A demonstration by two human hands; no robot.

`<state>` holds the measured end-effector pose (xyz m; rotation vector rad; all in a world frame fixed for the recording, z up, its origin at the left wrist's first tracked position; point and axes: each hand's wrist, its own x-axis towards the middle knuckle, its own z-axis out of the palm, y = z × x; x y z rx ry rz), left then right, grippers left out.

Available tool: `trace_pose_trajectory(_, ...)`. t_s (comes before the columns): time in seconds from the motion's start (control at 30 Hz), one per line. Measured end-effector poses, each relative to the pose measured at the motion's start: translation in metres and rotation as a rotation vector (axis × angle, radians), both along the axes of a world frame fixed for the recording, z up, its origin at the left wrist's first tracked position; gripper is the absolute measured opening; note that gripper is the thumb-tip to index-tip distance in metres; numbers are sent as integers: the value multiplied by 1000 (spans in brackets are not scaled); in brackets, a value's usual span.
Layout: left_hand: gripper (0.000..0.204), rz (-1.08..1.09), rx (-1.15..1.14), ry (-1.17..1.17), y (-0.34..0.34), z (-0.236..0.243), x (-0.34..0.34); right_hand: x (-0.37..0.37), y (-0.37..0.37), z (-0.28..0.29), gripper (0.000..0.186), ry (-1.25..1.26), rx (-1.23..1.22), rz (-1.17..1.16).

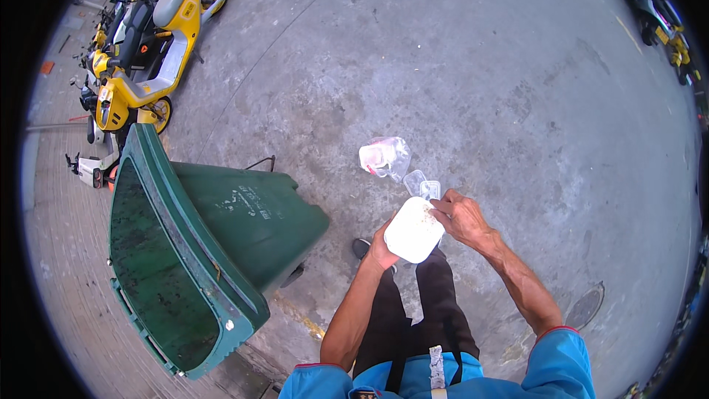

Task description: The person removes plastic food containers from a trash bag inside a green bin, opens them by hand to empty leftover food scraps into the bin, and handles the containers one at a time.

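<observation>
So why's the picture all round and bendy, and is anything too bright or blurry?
In the head view, the wide fisheye lens bends straight edges near the rim and leaves black corners; in that same head view, the rounded white container looks mostly washed out, and a patch above the yellow-and-grey scooter is blurred.

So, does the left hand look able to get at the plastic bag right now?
Probably not: the left hand grips the white container, and the plastic bag lies on the ground, seemingly too low without bending.
</observation>
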<state>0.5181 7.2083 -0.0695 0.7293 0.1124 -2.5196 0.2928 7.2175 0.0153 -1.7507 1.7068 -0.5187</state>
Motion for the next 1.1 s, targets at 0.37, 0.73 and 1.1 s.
trace_pose_trajectory(0.37,70,-106,39,-40,-6,13,0,-3,-1,-8,16,47,47,42)
trace_pose_trajectory(0.73,84,-172,-28,-104,-14,20,-5,-6,-3,-8,19,-52,186,-99)
trace_pose_trajectory(1.1,70,-112,-337,-476,5,43,0,-7,13,-50,22,-59,73,-272)
